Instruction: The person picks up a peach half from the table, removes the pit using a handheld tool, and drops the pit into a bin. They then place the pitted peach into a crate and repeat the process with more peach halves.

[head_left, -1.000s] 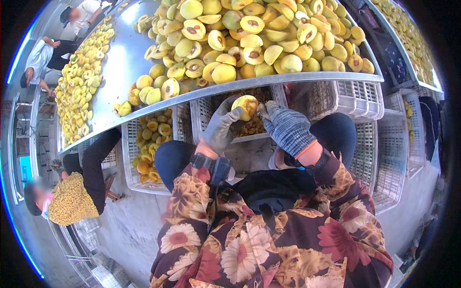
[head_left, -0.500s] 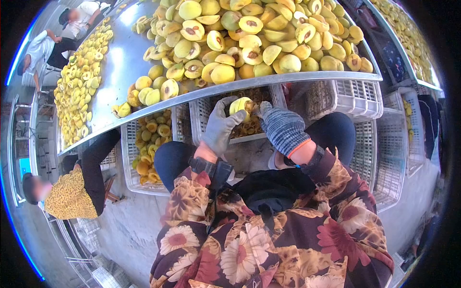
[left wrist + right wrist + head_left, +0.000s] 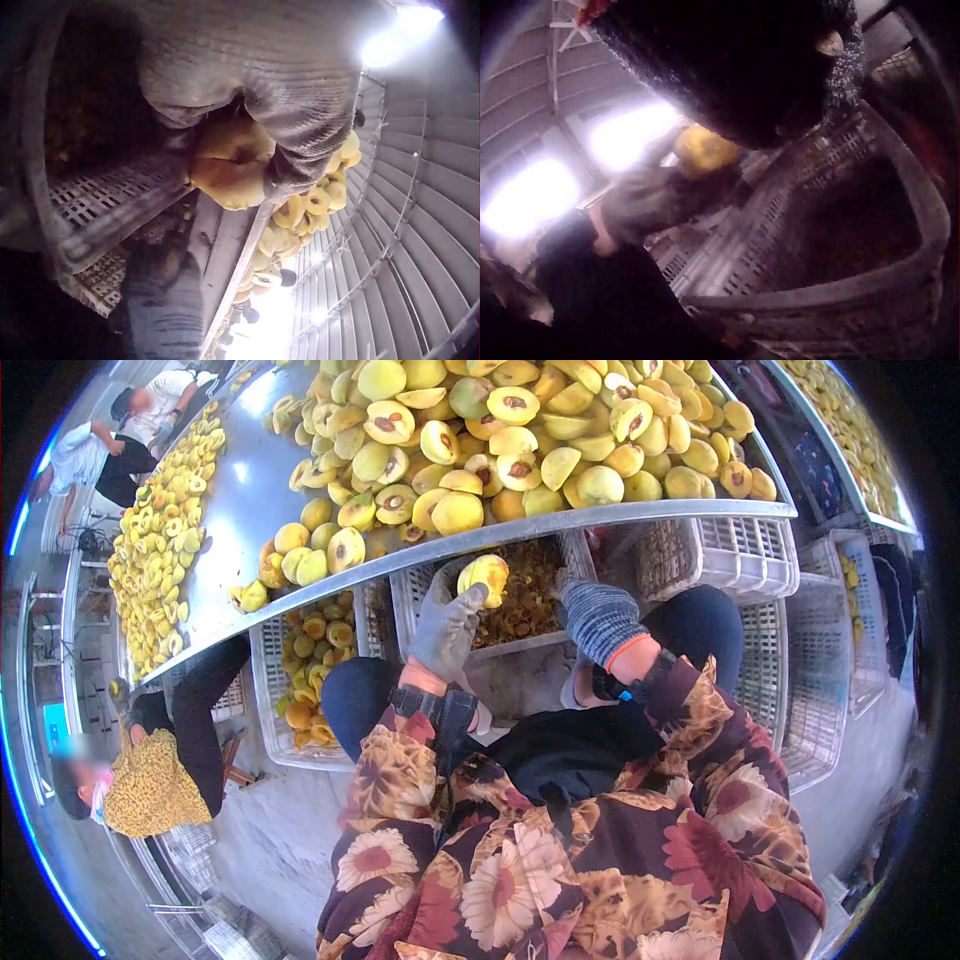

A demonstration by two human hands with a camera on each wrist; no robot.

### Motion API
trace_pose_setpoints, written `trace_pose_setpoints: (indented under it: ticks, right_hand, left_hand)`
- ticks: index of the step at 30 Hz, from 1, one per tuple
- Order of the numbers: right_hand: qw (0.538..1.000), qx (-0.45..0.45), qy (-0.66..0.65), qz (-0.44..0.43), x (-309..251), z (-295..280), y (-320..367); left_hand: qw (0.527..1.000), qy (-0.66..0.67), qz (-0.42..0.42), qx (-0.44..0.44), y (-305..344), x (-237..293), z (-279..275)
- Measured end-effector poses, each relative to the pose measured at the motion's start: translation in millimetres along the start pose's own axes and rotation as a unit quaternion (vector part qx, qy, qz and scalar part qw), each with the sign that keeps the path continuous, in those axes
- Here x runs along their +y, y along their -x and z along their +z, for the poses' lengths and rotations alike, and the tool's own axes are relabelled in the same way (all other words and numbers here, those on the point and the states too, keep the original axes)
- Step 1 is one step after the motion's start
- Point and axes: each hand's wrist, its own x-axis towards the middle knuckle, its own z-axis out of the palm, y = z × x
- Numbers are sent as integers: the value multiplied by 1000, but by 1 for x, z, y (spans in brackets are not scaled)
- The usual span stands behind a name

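Observation:
In the head view my left hand [image 3: 445,622], in a grey glove, grips a yellow peach [image 3: 484,578] between thumb and fingers. Its cut, uneven flesh faces the left wrist view, where the peach [image 3: 232,165] shows below the gloved fingers. My right hand [image 3: 603,618], in a blue-grey knitted glove with an orange cuff, is apart from the peach, to its right. A small pale tip [image 3: 829,43] shows at that glove in the right wrist view; I cannot tell what it is. Below both hands stands a crate [image 3: 515,650] holding brown scraps [image 3: 525,595].
A metal table [image 3: 600,520] heaped with halved peaches [image 3: 460,512] fills the far side. Left of my knees a crate [image 3: 262,705] holds more peaches; stacked white crates [image 3: 745,565] stand right. A seated person [image 3: 160,780] is at left, others farther back.
My right hand has drawn away from the peach to the right. My left hand has shifted slightly left and turned the peach, still gripping it.

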Motion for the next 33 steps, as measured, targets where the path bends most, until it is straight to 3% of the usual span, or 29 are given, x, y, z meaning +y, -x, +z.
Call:
trace_pose_setpoints:
  ticks: [2, 8, 18, 20, 23, 24, 27, 29, 31, 33]
  right_hand:
    - [996, 68, -41, -26, -7, -6, 1]
    - [999, 27, -17, -1, -27, -16, -9]
    - [999, 33, 23, -2, -18, -4, -5]
    - [999, 11, 38, 9, -21, -8, -4]
    - [995, 89, 21, -46, -13, 6, 0]
    - [997, 69, 30, -30, -5, 15, 1]
    - [999, 4, 40, 22, 9, 26, -4]
    - [997, -52, 24, 55, 6, 17, -6]
    - [998, -21, -35, 58, -8, -10, -4]
    - [996, -5, -75, 41, -21, -26, -2]
  left_hand:
    - [999, -38, 14, -25, 1, -3, 0]
    - [996, -68, 16, -48, 1, -3, 2]
    - [999, -36, -15, -18, 7, -15, -1]
    - [998, -68, -10, -2, 6, -23, -2]
    - [989, -140, 38, 18, 4, -31, -3]
    - [984, -167, 60, 25, 4, -32, -4]
    - [994, -37, 92, 40, 6, -13, 5]
    - [999, 26, 43, 22, 3, -17, -9]
    - [994, 108, -10, -2, -2, -22, -19]
    - [995, 95, -14, -14, -1, -22, -20]
